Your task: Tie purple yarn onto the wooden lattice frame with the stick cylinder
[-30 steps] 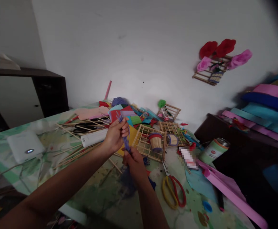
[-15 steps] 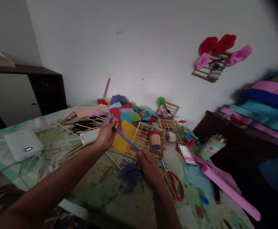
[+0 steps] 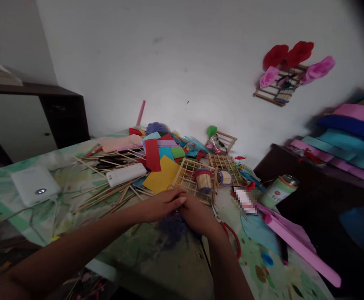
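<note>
My left hand (image 3: 163, 205) and my right hand (image 3: 197, 213) meet above the front of the table, fingertips touching and overlapping. Both are closed around purple yarn, though the strands between them are mostly hidden by the fingers. A loose tangle of purple yarn (image 3: 171, 229) lies right below the hands. Just beyond them stands a small stick pot (image 3: 204, 181) with a red and purple rim, on a lattice of thin sticks (image 3: 185, 168). Scissors (image 3: 236, 241) with a red handle lie beside my right forearm, which partly covers them.
Thin wooden sticks (image 3: 99, 200), a white power strip (image 3: 126, 174) and coloured sheets (image 3: 159, 175) spread over the left and middle. A white power bank (image 3: 35, 186) sits far left. To the right are a green can (image 3: 278, 191) and a pink roll (image 3: 303, 251).
My left hand has come down and right to meet my right hand. The yarn strands stretched between them earlier no longer show.
</note>
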`<state>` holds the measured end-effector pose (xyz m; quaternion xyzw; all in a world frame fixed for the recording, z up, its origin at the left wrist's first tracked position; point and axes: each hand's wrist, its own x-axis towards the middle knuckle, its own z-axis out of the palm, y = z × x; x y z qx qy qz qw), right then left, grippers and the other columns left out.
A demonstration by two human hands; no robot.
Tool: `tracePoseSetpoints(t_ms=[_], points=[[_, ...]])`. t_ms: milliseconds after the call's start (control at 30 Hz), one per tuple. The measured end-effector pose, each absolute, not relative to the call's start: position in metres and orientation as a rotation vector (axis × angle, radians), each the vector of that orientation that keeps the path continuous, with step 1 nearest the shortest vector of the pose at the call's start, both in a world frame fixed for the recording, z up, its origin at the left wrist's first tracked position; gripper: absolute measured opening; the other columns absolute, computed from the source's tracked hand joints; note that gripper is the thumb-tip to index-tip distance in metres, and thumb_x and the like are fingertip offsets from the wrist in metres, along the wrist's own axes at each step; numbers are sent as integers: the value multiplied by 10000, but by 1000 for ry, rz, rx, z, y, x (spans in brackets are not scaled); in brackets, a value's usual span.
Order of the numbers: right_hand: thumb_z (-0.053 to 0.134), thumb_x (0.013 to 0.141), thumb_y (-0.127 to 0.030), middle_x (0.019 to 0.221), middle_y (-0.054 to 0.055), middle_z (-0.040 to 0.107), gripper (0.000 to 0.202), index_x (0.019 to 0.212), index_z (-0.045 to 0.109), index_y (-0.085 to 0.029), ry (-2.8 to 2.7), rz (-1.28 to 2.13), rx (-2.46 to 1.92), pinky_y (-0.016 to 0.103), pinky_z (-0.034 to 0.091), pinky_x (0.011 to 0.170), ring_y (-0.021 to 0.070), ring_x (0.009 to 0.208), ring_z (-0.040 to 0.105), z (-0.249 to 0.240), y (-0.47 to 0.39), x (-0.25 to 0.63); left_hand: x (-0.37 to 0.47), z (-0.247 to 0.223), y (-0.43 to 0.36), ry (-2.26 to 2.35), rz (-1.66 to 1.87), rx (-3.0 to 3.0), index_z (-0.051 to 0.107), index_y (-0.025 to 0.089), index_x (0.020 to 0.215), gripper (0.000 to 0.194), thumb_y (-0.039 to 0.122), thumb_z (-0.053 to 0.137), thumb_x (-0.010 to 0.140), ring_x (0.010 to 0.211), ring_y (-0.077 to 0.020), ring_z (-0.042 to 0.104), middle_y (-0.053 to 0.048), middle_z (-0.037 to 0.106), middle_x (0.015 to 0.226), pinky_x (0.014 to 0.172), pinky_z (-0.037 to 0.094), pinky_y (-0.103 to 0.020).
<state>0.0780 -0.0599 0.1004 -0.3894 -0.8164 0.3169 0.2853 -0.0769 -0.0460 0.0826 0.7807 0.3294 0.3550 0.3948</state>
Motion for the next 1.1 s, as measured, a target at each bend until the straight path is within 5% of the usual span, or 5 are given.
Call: tracePoseSetpoints(t_ms=[333,767,1100], points=[[556,792,-285,727,6,613,156,865,639,-176,-1642,1021,-1128,253,411,629,140,679,544,92,-55,97,-84,76,-36,796,894,2007,542,167,629,364,399,439,889,526,-119,405,11,460,563,506,301,-210],[731,627,-329,587,-41,534,230,750,608,-178,-948,1155,-871,212,356,517,81,527,434,94,-54,85,-69,68,-39,731,929,1778,542,172,712,370,491,439,867,490,-104,350,32,416,563,474,272,-219],[702,671,-268,666,-12,581,156,776,632,-177,-882,1276,-743,210,429,560,93,617,520,101,-56,86,-56,55,-40,533,882,1418,581,154,819,368,488,440,885,398,-58,323,7,537,613,410,172,-223]])
